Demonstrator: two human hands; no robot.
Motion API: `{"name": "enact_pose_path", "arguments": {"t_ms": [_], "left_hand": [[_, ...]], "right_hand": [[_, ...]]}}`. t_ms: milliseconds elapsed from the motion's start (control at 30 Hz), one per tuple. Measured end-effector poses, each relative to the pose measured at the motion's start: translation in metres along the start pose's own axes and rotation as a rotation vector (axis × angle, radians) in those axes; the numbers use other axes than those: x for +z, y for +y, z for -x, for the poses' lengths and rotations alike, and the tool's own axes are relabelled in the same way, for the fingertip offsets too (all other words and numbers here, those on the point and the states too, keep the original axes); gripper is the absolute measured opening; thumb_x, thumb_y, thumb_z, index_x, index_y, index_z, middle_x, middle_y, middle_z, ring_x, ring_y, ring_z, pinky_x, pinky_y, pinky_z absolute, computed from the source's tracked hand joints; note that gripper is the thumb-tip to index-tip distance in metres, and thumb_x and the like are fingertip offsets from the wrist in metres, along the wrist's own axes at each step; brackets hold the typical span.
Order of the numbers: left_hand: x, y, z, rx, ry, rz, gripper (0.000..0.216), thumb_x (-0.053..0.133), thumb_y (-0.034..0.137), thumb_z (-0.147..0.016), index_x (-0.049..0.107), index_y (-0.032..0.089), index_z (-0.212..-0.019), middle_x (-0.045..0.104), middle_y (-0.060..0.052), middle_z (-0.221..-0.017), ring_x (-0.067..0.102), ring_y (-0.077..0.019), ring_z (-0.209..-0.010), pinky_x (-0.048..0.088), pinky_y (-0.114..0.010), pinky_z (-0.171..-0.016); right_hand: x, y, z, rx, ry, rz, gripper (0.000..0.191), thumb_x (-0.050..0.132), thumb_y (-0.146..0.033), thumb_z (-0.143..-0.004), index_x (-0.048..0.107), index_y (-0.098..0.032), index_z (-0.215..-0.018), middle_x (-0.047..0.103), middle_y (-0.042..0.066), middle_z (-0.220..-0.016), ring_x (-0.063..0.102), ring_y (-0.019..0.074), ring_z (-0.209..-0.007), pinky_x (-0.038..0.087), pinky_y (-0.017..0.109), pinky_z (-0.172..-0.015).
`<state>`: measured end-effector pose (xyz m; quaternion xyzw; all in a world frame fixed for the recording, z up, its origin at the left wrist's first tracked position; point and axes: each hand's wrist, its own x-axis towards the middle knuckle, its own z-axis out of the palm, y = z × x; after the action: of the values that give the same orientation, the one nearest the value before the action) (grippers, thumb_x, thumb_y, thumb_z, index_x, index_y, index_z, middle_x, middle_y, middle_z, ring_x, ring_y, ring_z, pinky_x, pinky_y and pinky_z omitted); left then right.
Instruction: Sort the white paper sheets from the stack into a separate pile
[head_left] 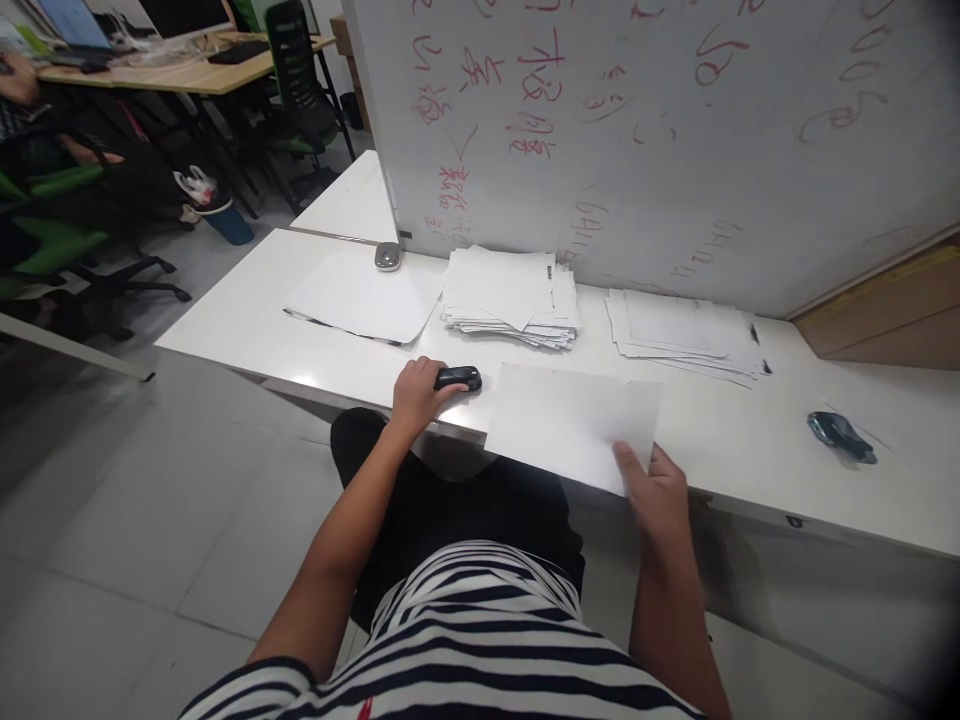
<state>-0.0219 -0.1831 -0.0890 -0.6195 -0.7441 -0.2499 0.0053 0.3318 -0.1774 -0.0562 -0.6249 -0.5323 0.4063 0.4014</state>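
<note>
My left hand [417, 393] is closed round the near end of a black stapler [459, 379] that lies on the white table [247, 320] near its front edge. My right hand [654, 490] pinches the near right corner of a white paper sheet [574, 420]. The sheet lies flat and hangs slightly over the table's edge, just right of the stapler. Behind them sits a messy stack of papers [510, 297], with a second paper stack [686, 333] to its right.
A large loose sheet [360, 298] and a small silver object [387, 257] lie at the left. A dark blue-black object [840, 435] rests at the right. A whiteboard [660, 130] with red writing stands behind the table. Green office chairs and desks fill the far left.
</note>
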Motion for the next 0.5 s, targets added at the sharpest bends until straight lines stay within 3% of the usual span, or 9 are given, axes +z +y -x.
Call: {"name": "enact_pose_path", "arguments": {"t_ms": [200,500], "left_hand": [[-0.001,0.000,-0.002,0.034,-0.051,-0.038,0.049,0.052,0.065,-0.081,0.061,0.021,-0.100,0.060,-0.010,-0.094,0.052,-0.0265,-0.090,0.038,-0.036,-0.075],[-0.001,-0.001,-0.001,0.057,-0.043,-0.052,0.049,0.051,0.064,-0.083,0.061,0.020,-0.101,0.060,-0.010,-0.093,0.053,-0.0264,-0.089,0.038,-0.035,-0.075]], "right_hand": [[0.013,0.005,0.008,0.035,-0.007,-0.179,0.055,0.068,-0.053,-0.075,0.067,-0.015,-0.115,0.071,0.011,-0.110,0.064,0.0286,-0.103,0.048,0.044,-0.093],[0.014,0.003,0.007,0.044,-0.015,-0.109,0.050,0.065,-0.053,-0.078,0.068,-0.016,-0.111,0.070,0.010,-0.112,0.062,0.0272,-0.106,0.046,0.041,-0.095]]}}
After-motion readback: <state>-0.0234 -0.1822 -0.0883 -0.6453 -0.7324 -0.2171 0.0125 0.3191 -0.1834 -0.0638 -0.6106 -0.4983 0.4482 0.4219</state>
